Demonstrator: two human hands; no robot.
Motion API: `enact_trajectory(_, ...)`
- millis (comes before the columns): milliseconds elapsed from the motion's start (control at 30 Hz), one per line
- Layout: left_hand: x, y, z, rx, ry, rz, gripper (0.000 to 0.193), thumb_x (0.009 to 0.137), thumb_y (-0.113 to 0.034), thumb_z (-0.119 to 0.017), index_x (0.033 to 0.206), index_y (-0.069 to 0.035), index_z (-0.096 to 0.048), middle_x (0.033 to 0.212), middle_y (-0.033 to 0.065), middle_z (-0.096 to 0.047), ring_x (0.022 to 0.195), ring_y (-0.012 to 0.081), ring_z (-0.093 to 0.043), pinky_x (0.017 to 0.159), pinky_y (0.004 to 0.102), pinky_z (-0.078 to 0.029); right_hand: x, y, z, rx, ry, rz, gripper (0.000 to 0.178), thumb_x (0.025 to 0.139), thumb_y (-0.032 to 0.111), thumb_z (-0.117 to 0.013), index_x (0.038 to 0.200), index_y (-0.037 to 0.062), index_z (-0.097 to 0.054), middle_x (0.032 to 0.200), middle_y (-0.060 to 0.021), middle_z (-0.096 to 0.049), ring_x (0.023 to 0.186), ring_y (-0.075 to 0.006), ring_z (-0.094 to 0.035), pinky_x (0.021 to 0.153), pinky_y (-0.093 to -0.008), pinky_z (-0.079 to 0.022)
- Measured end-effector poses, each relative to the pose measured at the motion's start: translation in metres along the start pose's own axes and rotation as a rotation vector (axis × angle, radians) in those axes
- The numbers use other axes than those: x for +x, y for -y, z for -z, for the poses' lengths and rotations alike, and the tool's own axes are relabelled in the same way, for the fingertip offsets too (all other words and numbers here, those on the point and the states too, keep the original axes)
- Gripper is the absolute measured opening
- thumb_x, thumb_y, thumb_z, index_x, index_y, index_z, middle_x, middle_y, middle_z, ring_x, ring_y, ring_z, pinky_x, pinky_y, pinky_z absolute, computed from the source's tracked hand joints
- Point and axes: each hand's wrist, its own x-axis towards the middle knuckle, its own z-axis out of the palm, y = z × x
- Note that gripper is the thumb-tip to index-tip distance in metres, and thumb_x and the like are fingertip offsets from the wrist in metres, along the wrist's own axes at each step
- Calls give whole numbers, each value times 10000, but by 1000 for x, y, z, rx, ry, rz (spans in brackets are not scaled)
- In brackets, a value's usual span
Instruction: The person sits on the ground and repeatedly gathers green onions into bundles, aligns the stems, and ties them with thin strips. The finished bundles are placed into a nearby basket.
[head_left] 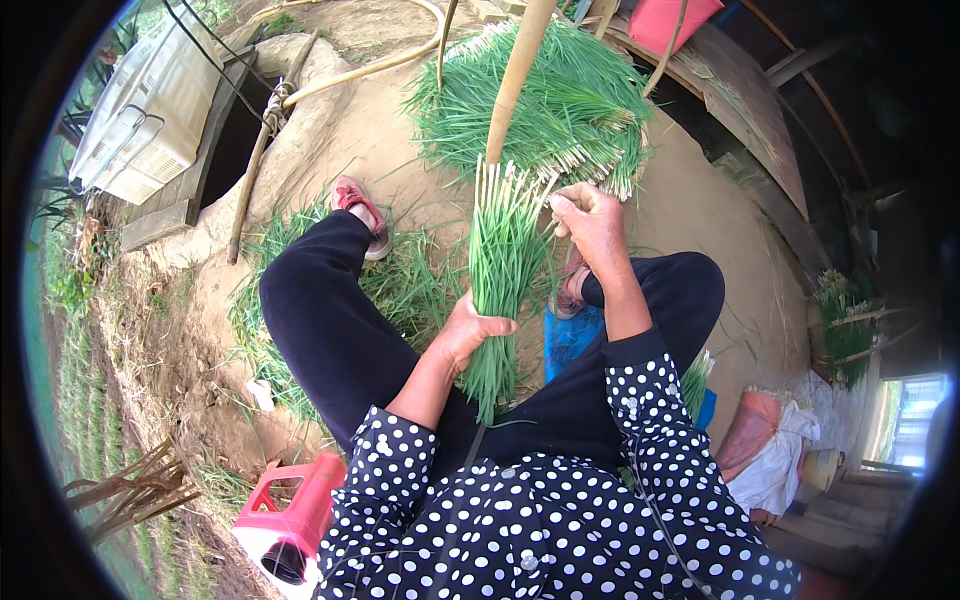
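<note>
A thick bundle of green chives [497, 260] stands upright before my lap, pale cut ends up and leafy tips hanging down over my thigh. Around its lower part wraps my left hand [465, 335], closed with the thumb across the front. My right hand [592, 222] is at the upper right side of the bundle, beside the pale ends. Its thumb and forefinger are pinched together; whatever lies between them is too small to make out. Beyond the bundle, a large heap of chives [530, 95] is spread on the ground, many pale ends pointing toward me.
Loose green leaves [420, 285] litter the ground between my feet. A wooden pole [515, 80] slants down in front of the heap. White crates [150, 130] stand at far left, a pink plastic stool [290, 505] at lower left. Blue plastic [572, 345] lies by my right foot.
</note>
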Motion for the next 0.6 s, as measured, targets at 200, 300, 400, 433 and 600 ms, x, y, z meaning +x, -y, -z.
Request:
enact_trajectory(200, -2, 1, -3, 28, -46, -20, 613, 635, 77, -707, 1208, -29, -519, 1013, 87, -641, 878, 193, -625, 799, 323, -522, 8, 5, -23, 29, 160, -199, 225, 858, 189, -692, 844, -31, -649, 626, -24, -597, 486, -79, -524, 432, -229, -439)
enact_trajectory(300, -3, 0, 1, -22, -61, -20, 600, 637, 79, -705, 1197, -30, -519, 1008, 91, -642, 862, 192, -627, 793, 321, -524, 11, -2, -25, 123, 146, -188, 176, 857, 161, -686, 801, 8, -618, 635, -13, -587, 506, -71, -521, 431, -215, -417)
enact_trajectory(400, -1, -2, 4, -90, -81, -1, 577, 637, 88, -687, 1178, -24, -524, 990, 85, -646, 849, 189, -629, 787, 320, -526, 13, -15, -13, 289, 38, -28, 137, 868, 151, -671, 844, 36, -600, 669, -4, -588, 551, -59, -532, 438, -196, -374)
enact_trajectory(433, -1, -2, 6, -106, -89, -13, 570, 638, 90, -681, 1174, -23, -526, 987, 84, -646, 844, 189, -630, 784, 319, -527, 16, -19, 0, 286, -43, -39, 118, 885, 158, -658, 883, 65, -585, 715, 3, -592, 586, -50, -534, 453, -185, -336)
enact_trajectory(600, -3, -11, 13, -187, -97, -3, 518, 634, 88, -693, 1117, -33, -547, 954, 53, -629, 831, 175, -624, 766, 307, -521, 31, -24, 84, -145, -464, 179, 137, 931, 148, -566, 930, 10, -569, 753, -33, -607, 620, -101, -552, 586, -273, -464)
